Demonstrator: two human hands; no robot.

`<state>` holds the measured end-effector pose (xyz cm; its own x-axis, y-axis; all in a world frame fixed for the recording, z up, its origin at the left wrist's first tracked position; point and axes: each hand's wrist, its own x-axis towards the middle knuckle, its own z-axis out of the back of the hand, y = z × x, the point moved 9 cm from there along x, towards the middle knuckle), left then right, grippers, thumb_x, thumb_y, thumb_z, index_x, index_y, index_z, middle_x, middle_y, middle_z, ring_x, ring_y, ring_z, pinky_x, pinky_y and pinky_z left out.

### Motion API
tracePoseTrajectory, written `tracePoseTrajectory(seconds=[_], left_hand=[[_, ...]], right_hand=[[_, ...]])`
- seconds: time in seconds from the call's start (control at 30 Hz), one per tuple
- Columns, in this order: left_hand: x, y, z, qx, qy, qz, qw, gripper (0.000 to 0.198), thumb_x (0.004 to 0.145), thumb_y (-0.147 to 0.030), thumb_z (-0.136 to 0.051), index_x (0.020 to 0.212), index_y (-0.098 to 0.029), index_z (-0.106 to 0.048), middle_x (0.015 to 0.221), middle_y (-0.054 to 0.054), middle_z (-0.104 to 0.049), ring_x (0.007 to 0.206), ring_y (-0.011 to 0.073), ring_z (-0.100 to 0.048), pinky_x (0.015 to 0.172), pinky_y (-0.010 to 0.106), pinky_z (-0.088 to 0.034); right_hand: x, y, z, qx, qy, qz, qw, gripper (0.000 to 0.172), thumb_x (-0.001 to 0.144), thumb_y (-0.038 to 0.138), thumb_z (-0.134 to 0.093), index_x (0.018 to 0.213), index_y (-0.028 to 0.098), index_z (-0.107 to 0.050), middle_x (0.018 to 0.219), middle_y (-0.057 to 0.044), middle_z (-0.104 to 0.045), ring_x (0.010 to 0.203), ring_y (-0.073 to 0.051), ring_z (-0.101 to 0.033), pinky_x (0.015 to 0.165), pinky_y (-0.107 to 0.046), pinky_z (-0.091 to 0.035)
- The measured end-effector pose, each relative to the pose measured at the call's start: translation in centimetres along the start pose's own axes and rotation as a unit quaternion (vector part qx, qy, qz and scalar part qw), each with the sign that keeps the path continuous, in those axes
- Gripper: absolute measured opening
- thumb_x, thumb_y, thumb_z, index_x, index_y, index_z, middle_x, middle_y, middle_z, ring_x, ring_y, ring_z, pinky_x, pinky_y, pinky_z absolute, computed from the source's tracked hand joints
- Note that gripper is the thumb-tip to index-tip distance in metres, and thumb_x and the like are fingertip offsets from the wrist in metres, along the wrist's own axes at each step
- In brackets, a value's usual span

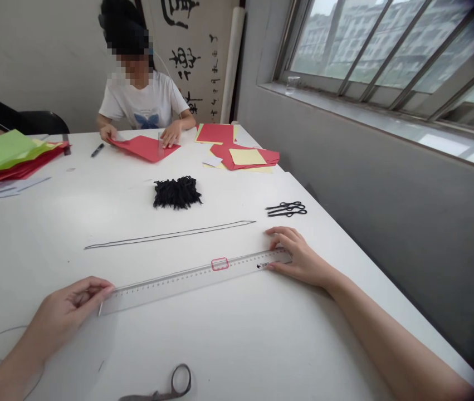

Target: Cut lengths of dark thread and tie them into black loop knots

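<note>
A long clear plastic ruler (pixel 195 276) with a pink loop at its middle lies slantwise on the white table (pixel 228 340). My left hand (pixel 63 314) pinches its near-left end with curled fingers. My right hand (pixel 297 256) grips its far-right end, fingers bent over the edge. Just beyond the ruler lies a long thin black-edged strip (pixel 170 234), parallel to it. A bundle of black cord (pixel 176 192) sits further back.
Black scissors (pixel 287 209) lie right of the strip; grey scissor handles (pixel 176 384) show at the near edge. A person across the table presses on red paper (pixel 145 147). Red and yellow sheets (pixel 240 156), a green and red paper stack (pixel 6 156), a marker (pixel 97 150). Grey wall on the right.
</note>
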<state>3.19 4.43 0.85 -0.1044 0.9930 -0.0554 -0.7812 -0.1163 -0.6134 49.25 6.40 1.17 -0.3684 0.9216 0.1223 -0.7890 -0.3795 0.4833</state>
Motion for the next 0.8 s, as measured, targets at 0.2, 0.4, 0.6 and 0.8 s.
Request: tracePoseTrajectory(seconds=[0.2, 0.4, 0.6, 0.8], left_hand=[[0.4, 1.4, -0.5, -0.041, 0.072, 0.032, 0.996, 0.039, 0.065, -0.061, -0.065, 0.080, -0.025, -0.068, 0.077, -0.001, -0.070, 0.076, 0.0194, -0.062, 0.068, 0.023, -0.047], [0.3, 2.0, -0.8, -0.030, 0.052, 0.051, 0.997, 0.041, 0.065, -0.061, -0.066, 0.083, -0.024, -0.067, 0.080, -0.001, -0.071, 0.078, 0.0200, -0.064, 0.070, 0.023, -0.047], [0.3, 2.0, -0.7, -0.011, 0.051, 0.037, 0.998, 0.041, 0.067, -0.060, -0.065, 0.085, -0.023, -0.068, 0.082, 0.000, -0.072, 0.080, 0.0208, -0.064, 0.067, 0.023, -0.048], [0.3, 1.2, -0.4, 0.022, 0.045, 0.004, 0.999, 0.042, 0.068, -0.060, -0.064, 0.084, -0.022, -0.069, 0.078, 0.000, -0.071, 0.074, 0.0195, -0.063, 0.063, 0.021, -0.047]], right_hand=[[-0.1, -0.3, 0.0, 0.011, 0.001, -0.012, 1.000, 0.035, 0.077, 0.053, -0.062, 0.092, 0.024, -0.051, 0.132, -0.010, -0.043, 0.126, -0.029, -0.036, 0.099, -0.048, -0.039], [-0.1, -0.3, 0.1, 0.017, -0.003, -0.010, 1.000, 0.035, 0.077, 0.053, -0.062, 0.091, 0.024, -0.049, 0.132, -0.009, -0.043, 0.127, -0.029, -0.036, 0.099, -0.048, -0.040], [-0.1, -0.3, 0.1, 0.015, -0.001, -0.016, 1.000, 0.035, 0.076, 0.053, -0.063, 0.090, 0.024, -0.049, 0.132, -0.010, -0.044, 0.126, -0.030, -0.036, 0.097, -0.049, -0.042], [-0.2, -0.4, 0.1, 0.014, -0.006, -0.017, 1.000, 0.035, 0.076, 0.052, -0.063, 0.089, 0.024, -0.048, 0.131, -0.010, -0.045, 0.124, -0.030, -0.040, 0.097, -0.050, -0.041]])
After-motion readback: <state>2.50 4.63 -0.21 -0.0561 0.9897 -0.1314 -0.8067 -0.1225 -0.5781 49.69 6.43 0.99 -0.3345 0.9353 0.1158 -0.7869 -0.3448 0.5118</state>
